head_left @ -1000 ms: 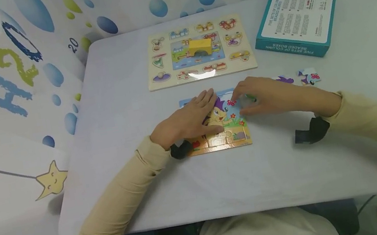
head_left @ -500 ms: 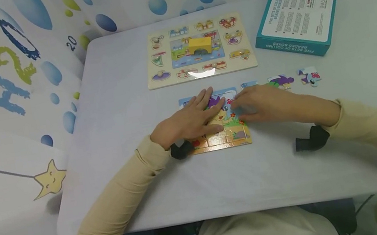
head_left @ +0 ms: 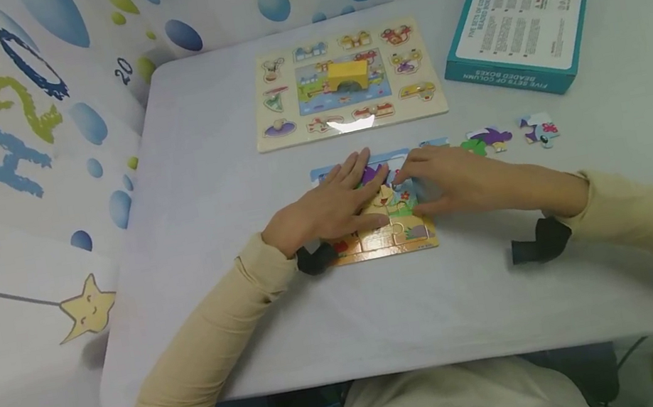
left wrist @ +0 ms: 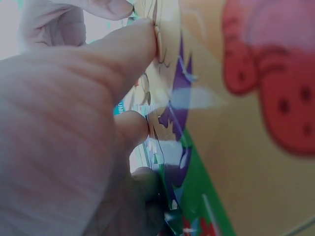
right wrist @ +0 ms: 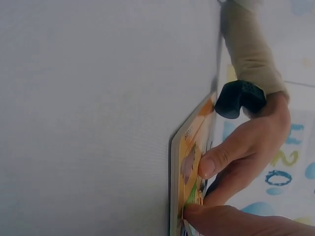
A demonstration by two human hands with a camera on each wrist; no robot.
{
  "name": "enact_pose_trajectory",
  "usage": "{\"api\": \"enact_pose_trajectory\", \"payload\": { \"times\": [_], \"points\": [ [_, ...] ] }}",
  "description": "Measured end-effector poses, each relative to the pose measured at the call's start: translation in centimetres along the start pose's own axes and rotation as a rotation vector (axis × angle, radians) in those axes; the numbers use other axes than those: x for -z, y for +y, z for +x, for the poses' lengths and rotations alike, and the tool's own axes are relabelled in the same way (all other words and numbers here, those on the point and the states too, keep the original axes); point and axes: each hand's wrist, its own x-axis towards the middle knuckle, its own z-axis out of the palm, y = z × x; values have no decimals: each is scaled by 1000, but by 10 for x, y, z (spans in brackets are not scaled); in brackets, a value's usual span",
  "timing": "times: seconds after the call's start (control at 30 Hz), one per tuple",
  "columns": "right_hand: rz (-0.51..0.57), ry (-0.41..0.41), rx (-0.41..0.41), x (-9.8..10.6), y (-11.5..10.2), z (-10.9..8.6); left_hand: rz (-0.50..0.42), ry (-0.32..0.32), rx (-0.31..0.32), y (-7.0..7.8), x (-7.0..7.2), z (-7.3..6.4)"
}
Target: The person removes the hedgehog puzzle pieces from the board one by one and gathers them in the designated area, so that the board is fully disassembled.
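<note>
A jigsaw puzzle board (head_left: 378, 241) with a cartoon picture lies near the middle of the table. My left hand (head_left: 330, 206) rests across its left half, fingers spread; the left wrist view shows fingertips touching the puzzle surface. My right hand (head_left: 452, 179) is at the board's right side. Its thumb and index finger pinch a puzzle piece (head_left: 405, 199) with red flowers at the right of the picture. In the right wrist view, the right thumb (right wrist: 197, 211) touches the board. My hands hide parts of the picture.
Loose puzzle pieces lie right of the board: a purple and green one (head_left: 489, 140), a blue one (head_left: 541, 130) and a partly hidden one (head_left: 434, 142). Behind stand a wooden peg puzzle (head_left: 292, 138) bearing a yellow arch block (head_left: 348, 76), and a teal box (head_left: 513, 80).
My right hand has moved slightly left over the board with the flowered puzzle piece, and its fingers have shifted. My left index finger has spread over the picture; the rest of that hand stays put.
</note>
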Motion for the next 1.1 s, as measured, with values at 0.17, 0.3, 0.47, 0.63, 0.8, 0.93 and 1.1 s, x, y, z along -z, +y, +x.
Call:
{"api": "enact_pose_trajectory", "payload": {
  "times": [0.17, 0.3, 0.47, 0.63, 0.8, 0.93, 1.1],
  "points": [
    [-14, 4, 7, 1, -2, -1, 22, 4, 2, 1, 2, 1],
    [-27, -17, 4, 3, -4, -1, 22, 4, -2, 1, 2, 2],
    [-45, -33, 1, 5, -5, 0, 15, 3, -3, 0, 2, 3],
    [-73, -2, 40, 3, -4, -1, -2, -3, -1, 0, 2, 2],
    [-79, 50, 46, 3, 2, -5, -9, 1, -6, 0, 1, 2],
    [-59, 76, -3, 4, 11, -12, -9, -1, -10, 0, 1, 1],
    [-31, 90, -73, 9, 22, -26, -7, -5, -11, -1, 0, 0]
  ]
}}
